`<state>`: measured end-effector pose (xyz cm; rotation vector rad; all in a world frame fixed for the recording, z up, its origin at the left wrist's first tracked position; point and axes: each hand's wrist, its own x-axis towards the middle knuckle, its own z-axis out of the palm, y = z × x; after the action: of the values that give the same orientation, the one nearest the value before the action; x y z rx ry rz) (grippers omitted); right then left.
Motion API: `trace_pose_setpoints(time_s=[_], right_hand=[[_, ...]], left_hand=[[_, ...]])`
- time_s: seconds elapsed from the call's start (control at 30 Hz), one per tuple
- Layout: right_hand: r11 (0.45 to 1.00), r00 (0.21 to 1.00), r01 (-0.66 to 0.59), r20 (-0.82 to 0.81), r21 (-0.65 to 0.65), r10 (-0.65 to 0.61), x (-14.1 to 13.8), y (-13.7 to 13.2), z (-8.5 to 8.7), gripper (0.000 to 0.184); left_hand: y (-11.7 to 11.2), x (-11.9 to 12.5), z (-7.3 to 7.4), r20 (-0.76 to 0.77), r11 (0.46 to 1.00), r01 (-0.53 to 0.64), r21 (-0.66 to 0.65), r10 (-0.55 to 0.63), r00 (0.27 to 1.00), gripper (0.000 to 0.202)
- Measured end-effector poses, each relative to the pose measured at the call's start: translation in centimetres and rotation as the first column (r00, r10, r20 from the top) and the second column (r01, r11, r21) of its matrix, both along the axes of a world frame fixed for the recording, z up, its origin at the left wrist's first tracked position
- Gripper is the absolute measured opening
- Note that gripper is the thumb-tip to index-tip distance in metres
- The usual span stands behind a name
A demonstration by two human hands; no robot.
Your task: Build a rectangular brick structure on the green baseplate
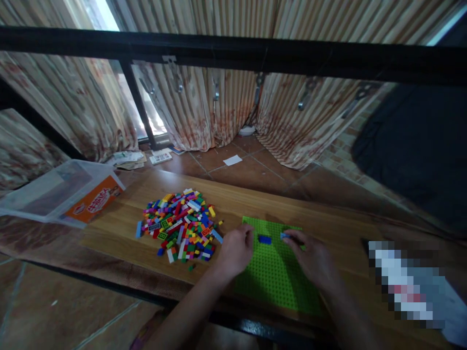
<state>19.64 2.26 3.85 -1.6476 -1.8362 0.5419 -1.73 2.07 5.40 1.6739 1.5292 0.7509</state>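
While the right hand (313, 255) pinches a light-blue brick (283, 236), one dark-blue brick (265, 239) sits placed beside its fingers. Left hand (235, 248) curled, contents unclear; loose pile (186, 223) alongside.

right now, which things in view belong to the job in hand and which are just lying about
In use:
green baseplate
dark blue brick on it
light blue brick in the right hand
brick pile, probably the supply

Lying about:
white sheet on the tiled floor
loose papers
clear plastic box, perhaps the bricks' container
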Motion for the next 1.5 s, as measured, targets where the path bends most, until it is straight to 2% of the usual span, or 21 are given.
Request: trace_pose_setpoints(time_s=[0.17,0.3,0.63,0.77,0.97,1.07,1.23,1.5], right_hand=[[0.994,0.992,-0.111,0.057,0.026,0.109,-0.4,0.1,-0.9,0.020],[0.992,0.992,-0.119,0.046,0.045,0.117,-0.9,0.3,-1.5,0.016],[0.994,0.994,-0.108,-0.030,0.012,0.108,-0.6,0.2,-2.0,0.012],[0.995,0.993,-0.096,-0.073,0.010,0.096,-0.6,0.3,-2.2,0.010],[0.994,0.989,-0.105,-0.107,0.006,0.105,-0.3,0.6,-2.5,0.009],[0.995,0.989,-0.098,-0.106,0.010,0.098,-0.3,0.7,-2.6,0.010],[0.997,0.996,-0.065,-0.054,-0.029,0.064,-0.6,0.8,-2.4,0.012],[0.999,0.997,-0.009,0.080,-0.033,0.011,-0.6,0.8,-1.8,0.009]], left_hand=[[0.0,0.5,-0.8,-0.205,0.993,0.084,0.085,-0.065,0.977,0.032],[-0.1,0.8,-0.9,-0.298,0.982,0.155,0.104,-0.118,0.947,0.034],[-0.3,0.7,-0.8,-0.372,0.956,0.260,0.140,-0.192,0.908,0.033],[-0.6,0.9,-0.9,-0.414,0.925,0.345,0.158,-0.255,0.874,0.041],[-0.9,1.7,-1.7,-0.526,0.885,0.450,0.115,-0.330,0.784,0.059],[-0.9,2.0,-1.8,-0.576,0.881,0.462,0.103,-0.326,0.750,0.058],[-1.1,2.7,-1.2,-0.637,0.896,0.441,0.051,-0.311,0.705,0.054],[-1.3,3.8,-0.4,-0.619,0.927,0.373,0.030,-0.276,0.735,0.052]])
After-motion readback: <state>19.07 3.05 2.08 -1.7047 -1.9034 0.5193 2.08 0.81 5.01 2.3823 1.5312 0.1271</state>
